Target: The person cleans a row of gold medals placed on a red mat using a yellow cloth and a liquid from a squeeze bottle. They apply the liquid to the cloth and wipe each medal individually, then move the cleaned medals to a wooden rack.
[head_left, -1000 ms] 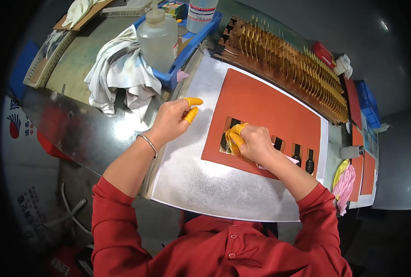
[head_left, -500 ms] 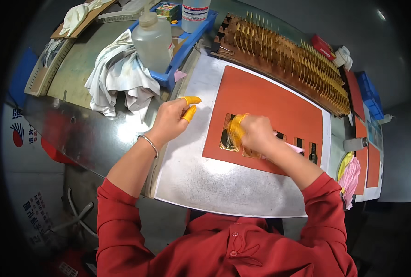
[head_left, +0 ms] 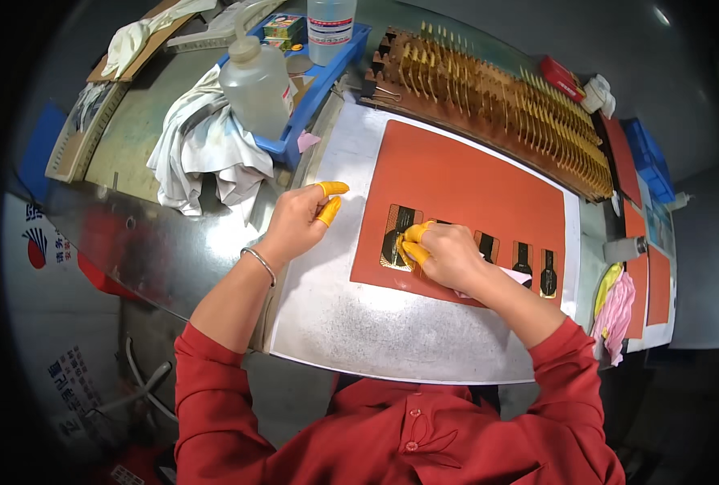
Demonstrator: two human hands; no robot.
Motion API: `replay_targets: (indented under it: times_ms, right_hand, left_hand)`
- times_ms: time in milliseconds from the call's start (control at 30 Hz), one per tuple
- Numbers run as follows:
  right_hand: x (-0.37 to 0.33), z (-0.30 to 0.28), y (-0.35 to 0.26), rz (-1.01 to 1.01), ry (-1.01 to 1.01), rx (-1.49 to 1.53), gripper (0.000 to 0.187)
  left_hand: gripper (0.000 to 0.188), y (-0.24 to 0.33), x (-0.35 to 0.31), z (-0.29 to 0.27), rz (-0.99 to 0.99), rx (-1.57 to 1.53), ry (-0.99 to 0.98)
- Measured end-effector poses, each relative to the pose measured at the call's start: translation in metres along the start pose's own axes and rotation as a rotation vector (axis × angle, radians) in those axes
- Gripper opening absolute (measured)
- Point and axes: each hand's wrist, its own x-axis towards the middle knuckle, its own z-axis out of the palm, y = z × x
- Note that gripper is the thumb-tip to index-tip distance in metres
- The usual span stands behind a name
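My right hand [head_left: 450, 252], with yellow finger cots, has thumb and forefinger pinched together at the right side of a black-and-gold plate [head_left: 398, 234]. Pink cloth [head_left: 515, 276] sticks out from under this hand, seemingly held in its curled fingers. The plate is leftmost in a row on an orange-red mat [head_left: 464, 178]; a neighbouring one is mostly hidden under my hand. To the right lie more black-and-gold plates [head_left: 522, 259]. My left hand [head_left: 299, 217] hovers by the mat's left edge, holding nothing, its cotted thumb and forefinger apart.
Beyond the mat stands a brown rack [head_left: 489, 105] filled with gold-coloured pieces. A blue tray [head_left: 315, 101] at the back left carries a translucent bottle [head_left: 254, 89]. White cloth [head_left: 206, 153] drapes beside it. At right lie a pink rag [head_left: 616, 311] and a small bottle [head_left: 624, 249].
My right hand has shifted slightly toward me, pink cloth with it, uncovering more of the leftmost plate. Its blurred fingers now look sharp. My left hand keeps its pose; the view has tilted slightly.
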Motion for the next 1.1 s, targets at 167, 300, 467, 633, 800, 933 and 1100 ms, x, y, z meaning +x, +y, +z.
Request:
replay_targets:
  times_ms: [167, 300, 467, 633, 800, 933, 1100]
  right_hand:
    - [0.035, 0.011, 0.026, 0.057, 0.110, -0.121, 0.011]
    - [0.010, 0.017, 0.002, -0.109, 0.044, -0.153, 0.009]
    - [0.039, 0.000, 0.022, 0.102, -0.014, -0.086, 0.012]
    - [0.014, -0.009, -0.021, -0.170, -0.244, -0.132, 0.008]
    - [0.087, -0.055, -0.019, 0.187, 0.056, 1.056, 0.015]
    - [0.167, -0.089, -0.016, 0.099, 0.225, 1.514, 0.012]
    - [0.228, -0.080, -0.030, 0.029, 0.168, 1.861, 0.015]
  left_hand:
    - [0.017, 0.004, 0.000, 0.000, -0.033, 0.025, -0.009]
    - [0.016, -0.006, -0.004, 0.001, -0.013, 0.029, -0.006]
    - [0.017, -0.001, 0.001, 0.002, 0.022, 0.033, 0.014]
    - [0.024, 0.010, 0.000, -0.010, 0.304, 0.078, 0.252]
    - [0.047, 0.032, 0.005, -0.066, 0.246, 0.206, 0.844]
    - [0.072, 0.016, 0.038, -0.087, 0.069, 0.158, 0.874]
    - [0.080, 0.004, 0.064, -0.081, -0.128, 0.031, 0.623]
